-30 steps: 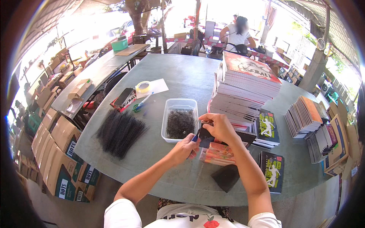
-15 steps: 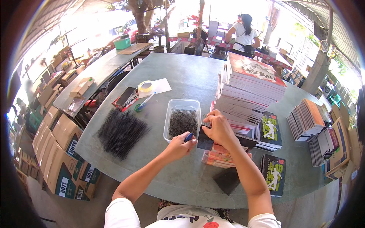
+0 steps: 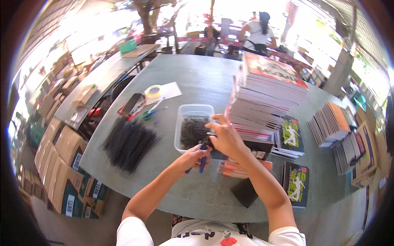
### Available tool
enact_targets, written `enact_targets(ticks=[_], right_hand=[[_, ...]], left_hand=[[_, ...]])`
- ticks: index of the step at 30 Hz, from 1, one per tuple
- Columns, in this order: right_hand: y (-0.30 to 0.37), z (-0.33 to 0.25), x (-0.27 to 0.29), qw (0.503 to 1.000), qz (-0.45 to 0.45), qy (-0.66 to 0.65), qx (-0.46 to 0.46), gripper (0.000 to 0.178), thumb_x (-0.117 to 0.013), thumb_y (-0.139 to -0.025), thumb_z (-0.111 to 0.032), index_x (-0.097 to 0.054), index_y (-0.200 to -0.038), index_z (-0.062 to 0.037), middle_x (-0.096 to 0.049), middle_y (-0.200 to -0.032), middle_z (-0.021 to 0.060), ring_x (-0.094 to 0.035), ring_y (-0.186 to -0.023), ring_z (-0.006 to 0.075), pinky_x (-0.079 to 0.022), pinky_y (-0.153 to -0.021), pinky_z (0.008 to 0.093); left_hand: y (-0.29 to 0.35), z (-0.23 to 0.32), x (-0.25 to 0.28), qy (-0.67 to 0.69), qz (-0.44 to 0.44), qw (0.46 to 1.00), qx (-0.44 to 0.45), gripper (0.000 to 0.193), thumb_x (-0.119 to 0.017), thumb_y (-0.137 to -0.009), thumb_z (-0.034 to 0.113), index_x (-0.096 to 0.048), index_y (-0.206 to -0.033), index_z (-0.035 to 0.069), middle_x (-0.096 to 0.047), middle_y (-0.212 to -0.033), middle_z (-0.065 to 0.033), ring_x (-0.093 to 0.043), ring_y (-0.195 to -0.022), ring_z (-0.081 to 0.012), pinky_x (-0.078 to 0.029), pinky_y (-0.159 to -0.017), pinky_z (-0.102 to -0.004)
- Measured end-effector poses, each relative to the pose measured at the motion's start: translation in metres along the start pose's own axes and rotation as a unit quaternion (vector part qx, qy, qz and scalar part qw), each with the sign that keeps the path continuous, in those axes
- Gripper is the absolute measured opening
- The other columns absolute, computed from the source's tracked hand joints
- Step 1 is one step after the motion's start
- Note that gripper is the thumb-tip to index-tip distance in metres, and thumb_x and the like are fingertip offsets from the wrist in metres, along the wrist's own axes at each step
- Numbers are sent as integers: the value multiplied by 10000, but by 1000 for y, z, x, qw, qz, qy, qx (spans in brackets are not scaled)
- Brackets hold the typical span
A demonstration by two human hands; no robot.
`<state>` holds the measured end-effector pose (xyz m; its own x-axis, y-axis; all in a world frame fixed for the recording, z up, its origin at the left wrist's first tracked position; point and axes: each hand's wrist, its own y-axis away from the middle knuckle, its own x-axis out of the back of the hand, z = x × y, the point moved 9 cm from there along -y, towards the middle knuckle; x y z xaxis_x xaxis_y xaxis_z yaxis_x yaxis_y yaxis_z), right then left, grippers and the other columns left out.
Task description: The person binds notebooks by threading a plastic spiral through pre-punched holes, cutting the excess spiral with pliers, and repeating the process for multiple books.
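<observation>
A pair of blue-handled pliers is gripped in my left hand, its dark jaws pointing up toward my right hand. My right hand hovers just beside the jaws, thumb and fingers apart, with some blur. Partly hidden beneath it lies a small black-covered notebook. Just left of my right fingers stands a clear plastic tub holding many short black coil pieces. A heap of long black binding coils spreads over the table at left.
Right of my hands rises a tall stack of notebooks. Black-and-green notebooks and an orange-topped stack are farther right. A tape roll, a phone and green-handled scissors lie at back left. Cartons stand beside the table.
The pliers have swung up so their handles and jaws show. My right hand has shifted left and its fingers have spread from the notebook's edge. The view has shifted slightly.
</observation>
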<state>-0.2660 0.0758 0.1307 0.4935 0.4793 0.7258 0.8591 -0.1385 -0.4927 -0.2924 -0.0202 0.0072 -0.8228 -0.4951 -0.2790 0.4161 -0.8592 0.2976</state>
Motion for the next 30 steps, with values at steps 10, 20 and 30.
enact_targets(ticks=[10,20,30], right_hand=[[125,116,163,981,-12,-18,-193,262,-676,-813,-189,-643,-1021,-33,-652,-743,88,-595,-672,143,-462,-600,317],[418,259,244,817,144,64,-555,300,-634,-831,-152,-629,-1078,18,-584,-1158,167,-578,-994,217,-464,-818,346],[393,227,233,833,238,80,-493,234,-652,-805,-122,-666,-974,38,-696,-847,136,-637,-741,146,-488,-695,278]], left_hand=[[12,-23,17,-2,36,999,-31,359,-558,-877,252,-506,-1156,33,-598,-860,-60,-622,-742,-161,-509,-669,-306],[-7,-37,2,-36,68,997,-27,310,-545,-876,182,-512,-1146,32,-586,-846,-52,-606,-723,-148,-500,-653,-287],[-1,-34,22,-167,135,975,-50,308,-590,-850,204,-543,-1110,46,-580,-851,-37,-576,-716,-126,-452,-635,-253]])
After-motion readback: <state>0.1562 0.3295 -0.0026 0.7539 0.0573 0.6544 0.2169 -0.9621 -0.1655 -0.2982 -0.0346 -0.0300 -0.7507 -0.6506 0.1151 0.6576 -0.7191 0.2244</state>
